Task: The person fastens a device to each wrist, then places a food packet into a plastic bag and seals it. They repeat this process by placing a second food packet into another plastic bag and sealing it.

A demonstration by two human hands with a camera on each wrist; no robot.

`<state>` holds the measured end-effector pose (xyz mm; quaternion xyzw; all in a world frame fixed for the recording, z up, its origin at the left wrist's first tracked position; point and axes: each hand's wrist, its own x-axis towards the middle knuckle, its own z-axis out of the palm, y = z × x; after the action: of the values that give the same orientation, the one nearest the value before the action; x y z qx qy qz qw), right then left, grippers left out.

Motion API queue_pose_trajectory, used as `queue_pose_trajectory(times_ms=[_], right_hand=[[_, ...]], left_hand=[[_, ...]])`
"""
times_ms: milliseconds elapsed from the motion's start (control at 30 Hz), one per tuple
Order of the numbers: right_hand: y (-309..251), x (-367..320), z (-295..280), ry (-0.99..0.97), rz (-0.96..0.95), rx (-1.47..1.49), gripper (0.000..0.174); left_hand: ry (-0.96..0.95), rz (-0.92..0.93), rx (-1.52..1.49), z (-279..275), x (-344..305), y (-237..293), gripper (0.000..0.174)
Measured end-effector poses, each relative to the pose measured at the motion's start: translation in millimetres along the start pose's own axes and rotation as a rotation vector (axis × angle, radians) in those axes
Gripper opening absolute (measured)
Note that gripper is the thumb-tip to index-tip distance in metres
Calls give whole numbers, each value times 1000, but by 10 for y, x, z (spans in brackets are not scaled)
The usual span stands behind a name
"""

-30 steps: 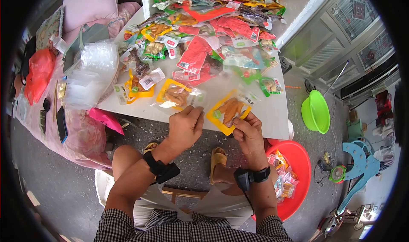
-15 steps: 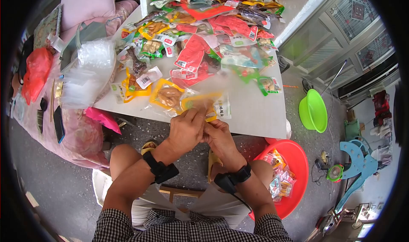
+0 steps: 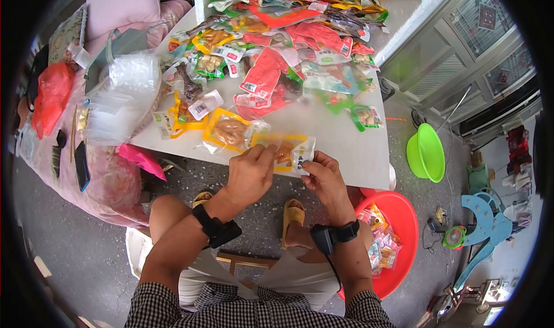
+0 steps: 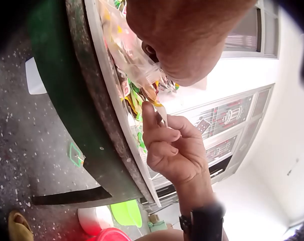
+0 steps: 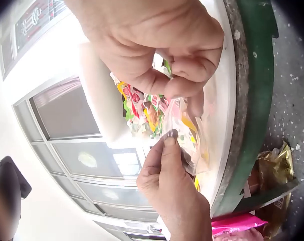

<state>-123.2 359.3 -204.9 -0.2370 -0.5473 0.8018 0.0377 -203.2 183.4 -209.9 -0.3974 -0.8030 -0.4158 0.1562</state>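
Note:
Between the two hands lies a yellow-bordered food packet (image 3: 283, 152), its white printed end to the right. My right hand (image 3: 326, 176) pinches that printed end between thumb and fingers. With its fingertips, my left hand (image 3: 251, 171) pinches the edge of a clear plastic bag (image 5: 191, 159), at the packet's left end; the packet's left part is hidden by these fingers. A second yellow-bordered packet (image 3: 228, 130) with brown food lies in clear plastic just beyond the left hand. In the left wrist view, the right hand (image 4: 174, 153) shows with bent fingers at the packet.
Colourful food packets (image 3: 262, 74) heap over the table (image 3: 352, 155) and into a white foam box (image 3: 407, 22). A stack of clear bags (image 3: 112, 117) sits at the left. A red basin (image 3: 408, 241) with packets stands on the floor at right, a green basin (image 3: 426, 153) farther off.
The right hand brought the yellow-bordered packet left to the left hand, turning it so its printed end points right, then shifted its grip to that end. The left hand stayed nearly in place.

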Motion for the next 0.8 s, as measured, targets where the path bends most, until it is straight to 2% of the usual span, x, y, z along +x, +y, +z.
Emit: queue_pose_trajectory(times_ms=[100, 200, 300, 400, 567, 667, 700, 800], right_hand=[[30, 2, 4, -147, 42, 0, 27], [28, 16, 39, -81, 39, -27, 26], [108, 46, 17, -110, 122, 73, 25], [131, 63, 82, -122, 127, 274, 25], [224, 165, 259, -263, 104, 258, 22], [199, 177, 494, -281, 169, 244, 19], [173, 159, 544, -286, 202, 240, 19], [39, 122, 509, -192, -42, -395, 17]], left_hand=[[4, 12, 9, -13, 10, 15, 31], [3, 32, 16, -14, -1, 11, 31], [-6, 51, 32, -27, 0, -5, 31], [12, 66, 37, -79, 40, 32, 32], [62, 170, -12, -80, 85, -4, 37], [-13, 130, -2, -55, 28, 18, 40], [21, 121, -1, -67, 38, 26, 39], [54, 80, -47, -132, 65, 4, 37]])
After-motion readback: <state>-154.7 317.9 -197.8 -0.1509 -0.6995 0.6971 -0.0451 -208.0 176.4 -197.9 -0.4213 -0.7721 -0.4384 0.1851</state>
